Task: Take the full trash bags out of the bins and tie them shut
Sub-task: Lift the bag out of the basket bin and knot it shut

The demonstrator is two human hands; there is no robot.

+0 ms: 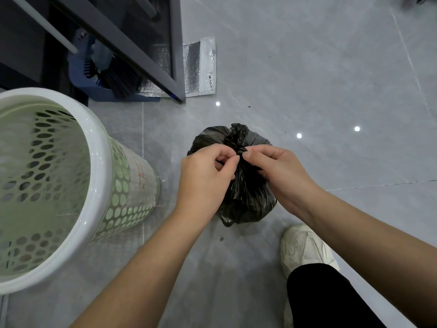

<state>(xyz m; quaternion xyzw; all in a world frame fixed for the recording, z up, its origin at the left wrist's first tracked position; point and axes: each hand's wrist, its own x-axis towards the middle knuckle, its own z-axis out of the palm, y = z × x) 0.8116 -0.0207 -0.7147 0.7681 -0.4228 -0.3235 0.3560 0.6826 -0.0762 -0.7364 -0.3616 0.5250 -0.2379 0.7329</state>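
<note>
black trash bag (246,197) knot pinched by left hand (205,176) and right hand (281,171).

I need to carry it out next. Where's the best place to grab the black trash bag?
Grip the black trash bag at its gathered neck, from above, probably just below where the left hand and right hand pinch it: the plastic bunches narrow there.

Both forearms are bare, with no sleeves, watch or rings showing. A black trouser leg (331,299) covers the knee, and just beyond it sits a cream mesh-panelled sneaker (305,247).
</note>
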